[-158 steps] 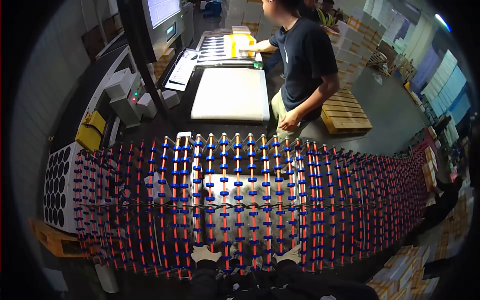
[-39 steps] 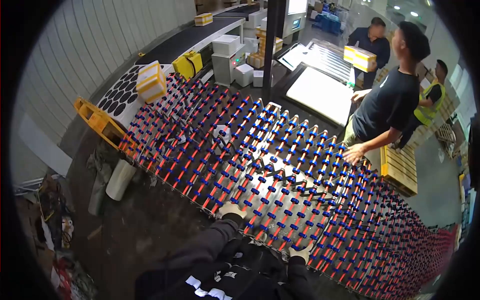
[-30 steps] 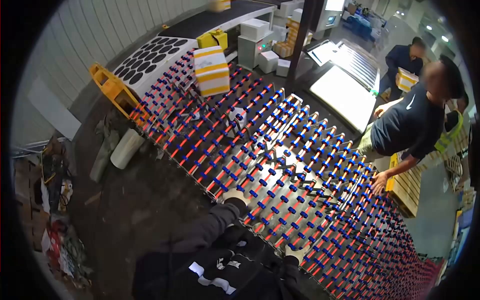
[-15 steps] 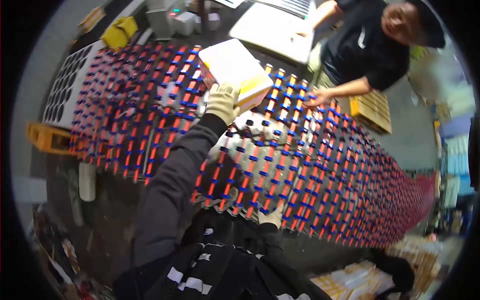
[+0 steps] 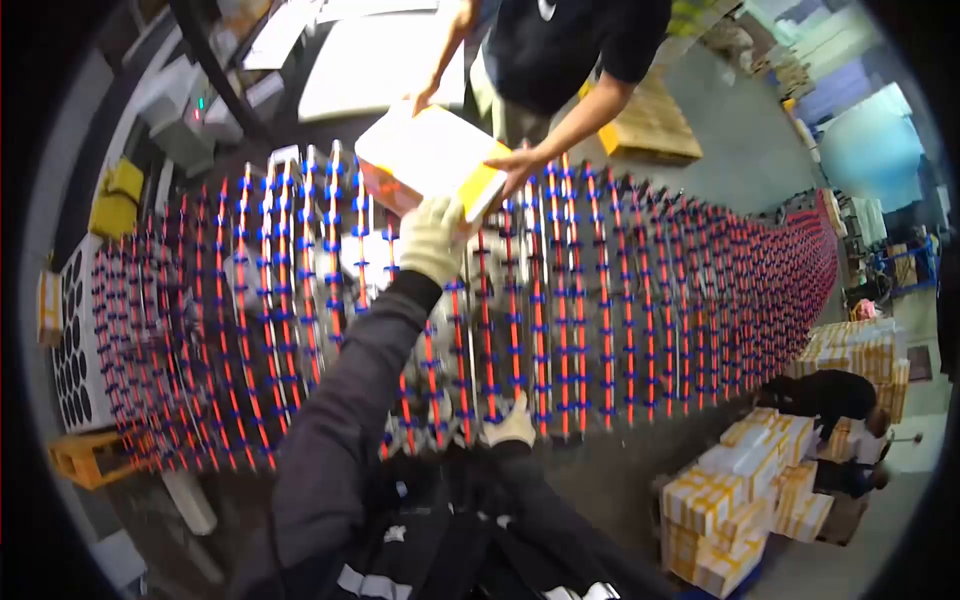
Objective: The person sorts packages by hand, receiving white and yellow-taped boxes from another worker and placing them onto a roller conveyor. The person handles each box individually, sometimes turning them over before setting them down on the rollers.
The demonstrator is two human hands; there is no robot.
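Observation:
A white box with yellow tape (image 5: 425, 150) is raised over the far side of a roller conveyor (image 5: 590, 330). My left hand (image 5: 432, 240), in a pale knitted glove, is closed on the near lower side of the box. Two bare hands of a co-worker hold it as well: one hand (image 5: 515, 165) at its right side, the other hand (image 5: 425, 98) at its far edge. My right hand (image 5: 511, 425), gloved too, rests at the conveyor's near edge with a finger stretched out and no object in it. Its other fingers show poorly.
The co-worker in a dark shirt (image 5: 560, 50) stands across the conveyor. Taped white boxes (image 5: 720, 500) are stacked at the lower right, with a person in black (image 5: 835, 395) bending there. A wooden pallet (image 5: 650, 125) lies behind, and a yellow crate (image 5: 90, 460) stands at the left.
The co-worker's two hands have come onto the box, which my left hand alone held before. My view has turned right, bringing more of the box stacks into sight.

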